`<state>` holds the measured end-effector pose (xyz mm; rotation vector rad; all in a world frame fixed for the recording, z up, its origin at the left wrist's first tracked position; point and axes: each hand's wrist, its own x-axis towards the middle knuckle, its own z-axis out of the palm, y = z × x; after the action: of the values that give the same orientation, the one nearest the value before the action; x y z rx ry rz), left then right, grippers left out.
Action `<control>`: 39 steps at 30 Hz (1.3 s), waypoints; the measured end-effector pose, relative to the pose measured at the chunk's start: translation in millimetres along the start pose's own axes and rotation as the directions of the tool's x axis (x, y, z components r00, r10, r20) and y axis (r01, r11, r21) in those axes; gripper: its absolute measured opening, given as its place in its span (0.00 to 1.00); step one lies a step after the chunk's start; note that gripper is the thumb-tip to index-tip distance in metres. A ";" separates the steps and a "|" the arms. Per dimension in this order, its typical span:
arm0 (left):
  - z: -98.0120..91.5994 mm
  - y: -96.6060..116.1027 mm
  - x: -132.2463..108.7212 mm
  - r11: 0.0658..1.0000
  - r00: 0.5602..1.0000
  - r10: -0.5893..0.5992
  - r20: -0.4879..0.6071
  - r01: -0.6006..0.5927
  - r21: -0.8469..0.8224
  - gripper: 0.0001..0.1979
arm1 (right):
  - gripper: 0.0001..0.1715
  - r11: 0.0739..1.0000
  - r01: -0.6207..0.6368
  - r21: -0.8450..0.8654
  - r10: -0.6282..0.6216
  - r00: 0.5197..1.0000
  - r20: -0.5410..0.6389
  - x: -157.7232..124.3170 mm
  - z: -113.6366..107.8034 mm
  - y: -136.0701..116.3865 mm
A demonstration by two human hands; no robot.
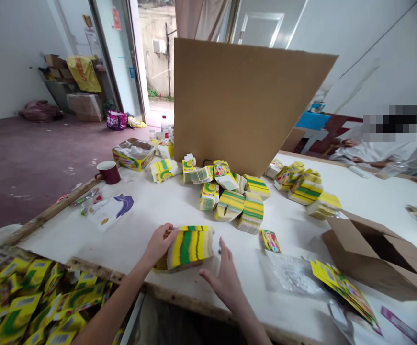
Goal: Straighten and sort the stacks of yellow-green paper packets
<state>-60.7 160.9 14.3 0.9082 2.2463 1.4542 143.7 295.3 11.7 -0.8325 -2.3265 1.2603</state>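
Note:
My left hand [160, 245] grips the left end of a thick stack of flat yellow-and-green cartons [190, 247] that stands on edge on the white table [151, 211]. Just right of the stack, my right hand [224, 278] hovers with its fingers stretched out and holds nothing. Several more bundles of the same cartons [237, 201] lie in a heap behind the stack. A single flat carton [270, 240] lies to the right of my right hand.
A big cardboard sheet [244, 100] stands upright at the table's back. An open brown box [377, 254] and loose flat cartons [344, 287] lie at right. A red mug [108, 172] sits at left. A crate of folded boxes [25, 302] is lower left. Another person [373, 148] sits far right.

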 end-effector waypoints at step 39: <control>-144.4 -177.6 -269.1 0.639 0.755 -0.476 -0.451 0.649 0.413 0.25 | 0.56 0.514 0.601 -0.612 -0.454 0.796 0.400 37.7 17.2 -41.0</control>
<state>-1.5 -167.1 -102.9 0.0104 2.8808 0.6789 92.1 291.5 38.6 -0.0956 -2.9333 0.1156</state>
